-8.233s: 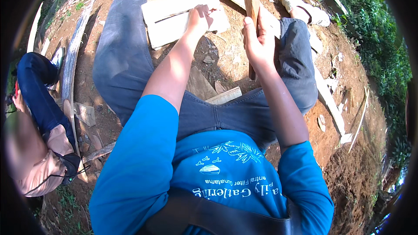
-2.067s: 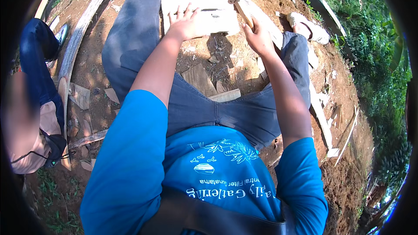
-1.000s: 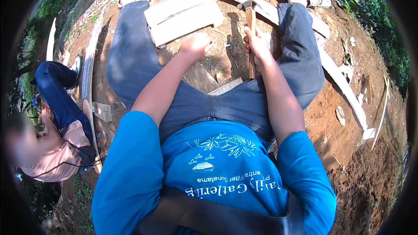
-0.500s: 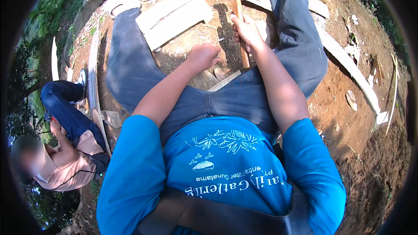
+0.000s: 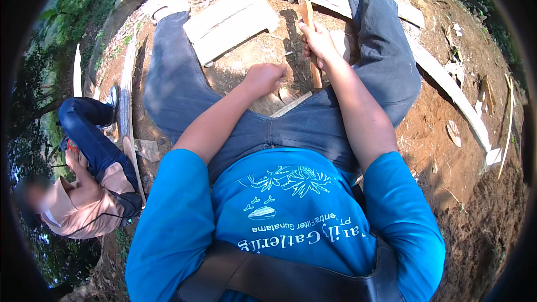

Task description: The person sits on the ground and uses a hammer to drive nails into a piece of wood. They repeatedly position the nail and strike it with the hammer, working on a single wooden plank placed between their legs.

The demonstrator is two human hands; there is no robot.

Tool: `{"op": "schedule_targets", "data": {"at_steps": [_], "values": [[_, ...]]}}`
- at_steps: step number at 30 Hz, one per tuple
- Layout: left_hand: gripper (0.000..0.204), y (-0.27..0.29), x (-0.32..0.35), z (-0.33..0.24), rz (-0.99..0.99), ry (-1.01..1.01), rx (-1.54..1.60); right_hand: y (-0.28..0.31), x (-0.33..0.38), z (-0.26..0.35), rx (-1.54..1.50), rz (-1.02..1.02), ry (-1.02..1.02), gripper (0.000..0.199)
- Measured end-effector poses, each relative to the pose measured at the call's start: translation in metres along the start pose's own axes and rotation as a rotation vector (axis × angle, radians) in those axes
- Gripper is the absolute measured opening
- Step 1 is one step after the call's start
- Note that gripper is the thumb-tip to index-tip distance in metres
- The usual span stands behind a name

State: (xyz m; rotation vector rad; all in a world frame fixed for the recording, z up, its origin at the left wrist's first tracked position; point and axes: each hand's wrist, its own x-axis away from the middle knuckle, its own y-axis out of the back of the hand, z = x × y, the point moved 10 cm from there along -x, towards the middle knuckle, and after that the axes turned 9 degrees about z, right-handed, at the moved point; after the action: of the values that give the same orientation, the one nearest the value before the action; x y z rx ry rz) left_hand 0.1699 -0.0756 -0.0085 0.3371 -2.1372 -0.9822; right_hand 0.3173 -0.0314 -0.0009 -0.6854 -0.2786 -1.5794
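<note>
A co-worker (image 5: 100, 193) is sitting at left, pale wood (image 5: 235, 28) is lying beside my left leg (image 5: 173, 61), my left hand (image 5: 264, 80) is clenching nearby, whether on anything I cannot tell, my right hand (image 5: 320, 45) is grasping a wooden-handled hammer (image 5: 306, 10) right of the wood.

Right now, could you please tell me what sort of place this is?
It looks like an outdoor, perhaps makeshift, work spot: brown soil, a long pale plank lying on it, and a hammer in the right hand.
</note>
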Motion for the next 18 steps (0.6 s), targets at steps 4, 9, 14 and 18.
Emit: {"op": "schedule_targets", "data": {"at_steps": [4, 9, 14, 18], "values": [[0.021, 0.000, 0.000, -0.003, 0.038, 0.008, -0.038, -0.002, 0.001, 0.005, -0.028, 0.008, -0.011, 0.019], [0.022, 0.011, -0.001, -0.006, -0.086, -0.086, -0.012, 0.016, -0.009, 0.000, -0.020, -0.002, 0.003, 0.021], [0.020, 0.036, 0.012, 0.032, -0.292, 0.008, 0.206, 0.000, 0.002, -0.001, -0.113, 0.012, -0.064, 0.016], [0.021, 0.056, 0.030, 0.073, -0.567, 0.018, 0.402, -0.007, -0.002, -0.012, -0.075, 0.038, -0.056, 0.018]]}}
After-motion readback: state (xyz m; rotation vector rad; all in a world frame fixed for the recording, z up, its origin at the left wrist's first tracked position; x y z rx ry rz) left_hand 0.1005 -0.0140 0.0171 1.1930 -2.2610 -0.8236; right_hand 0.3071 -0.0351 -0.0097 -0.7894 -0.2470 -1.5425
